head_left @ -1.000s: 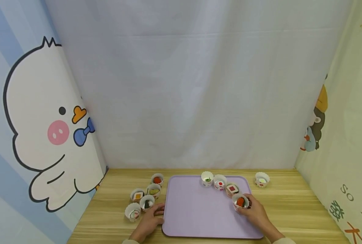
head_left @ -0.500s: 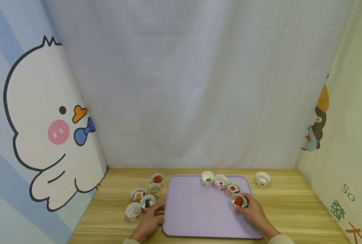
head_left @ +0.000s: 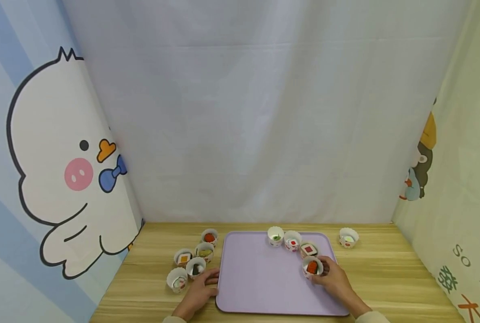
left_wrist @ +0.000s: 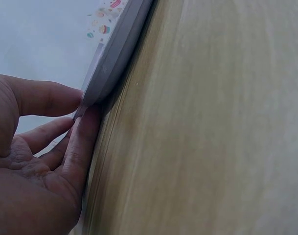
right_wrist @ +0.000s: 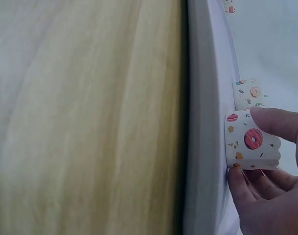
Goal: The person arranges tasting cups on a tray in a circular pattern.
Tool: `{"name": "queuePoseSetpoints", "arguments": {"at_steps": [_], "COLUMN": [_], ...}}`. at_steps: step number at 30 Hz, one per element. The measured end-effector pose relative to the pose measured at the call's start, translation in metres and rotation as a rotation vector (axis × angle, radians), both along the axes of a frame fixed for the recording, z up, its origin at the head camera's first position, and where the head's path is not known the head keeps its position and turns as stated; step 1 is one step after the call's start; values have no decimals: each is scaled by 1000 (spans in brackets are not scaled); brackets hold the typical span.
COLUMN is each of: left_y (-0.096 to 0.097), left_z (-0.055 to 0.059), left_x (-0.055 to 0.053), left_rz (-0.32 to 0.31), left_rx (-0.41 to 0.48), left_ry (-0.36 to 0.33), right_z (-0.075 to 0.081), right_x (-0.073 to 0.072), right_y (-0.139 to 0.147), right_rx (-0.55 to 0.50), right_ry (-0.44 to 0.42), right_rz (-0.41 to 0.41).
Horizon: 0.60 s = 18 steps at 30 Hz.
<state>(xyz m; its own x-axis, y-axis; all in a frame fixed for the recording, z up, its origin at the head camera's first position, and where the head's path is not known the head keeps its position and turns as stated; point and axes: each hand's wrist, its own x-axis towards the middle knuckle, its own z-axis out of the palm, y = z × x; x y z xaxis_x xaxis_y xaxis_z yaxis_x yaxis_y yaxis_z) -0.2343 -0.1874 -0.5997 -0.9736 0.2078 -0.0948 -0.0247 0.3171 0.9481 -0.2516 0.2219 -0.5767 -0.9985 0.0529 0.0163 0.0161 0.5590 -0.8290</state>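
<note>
My right hand (head_left: 335, 279) pinches a white paper baking cup (head_left: 306, 272) with an orange-red filling, over the right part of the lilac tray (head_left: 260, 287). Seen from the right wrist, this cup (right_wrist: 242, 152) carries a donut print; thumb and fingers grip its opposite sides, and its base is right at the tray's surface. Behind it on the tray stand three more cups, the nearest a cup (head_left: 303, 252) with a red-and-white square piece. My left hand (head_left: 198, 294) lies beside the tray's left edge, its thumb and fairly straight fingers touching the rim (left_wrist: 105, 73).
Left of the tray, several filled paper cups are grouped on the wooden table (head_left: 143, 278), the closest cup (head_left: 173, 281) near my left hand. A lone cup (head_left: 348, 238) stands beyond the tray's right edge. A pale curtain (head_left: 248, 134) hangs behind the table.
My right hand has moved the cup with the orange-red filling a little left and back, nearer the row of cups. The left hand has stayed at the tray's edge.
</note>
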Motion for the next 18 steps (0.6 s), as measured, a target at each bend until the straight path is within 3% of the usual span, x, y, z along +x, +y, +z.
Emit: {"name": "queuePoseSetpoints", "arguments": {"at_steps": [5,14,18], "left_y": [0,-1,-1], "left_z": [0,-1,0], "left_x": [0,-1,0], "left_rz": [0,8,10], "left_rx": [4,-4,-1], "left_ry": [-5,-12,-12], "right_z": [4,27,34], "right_x": [5,15,18], "right_y": [3,14,21], "right_rx": [-15,4,33], "right_ry": [-10,42,42], "right_rz": [10,81,76]}}
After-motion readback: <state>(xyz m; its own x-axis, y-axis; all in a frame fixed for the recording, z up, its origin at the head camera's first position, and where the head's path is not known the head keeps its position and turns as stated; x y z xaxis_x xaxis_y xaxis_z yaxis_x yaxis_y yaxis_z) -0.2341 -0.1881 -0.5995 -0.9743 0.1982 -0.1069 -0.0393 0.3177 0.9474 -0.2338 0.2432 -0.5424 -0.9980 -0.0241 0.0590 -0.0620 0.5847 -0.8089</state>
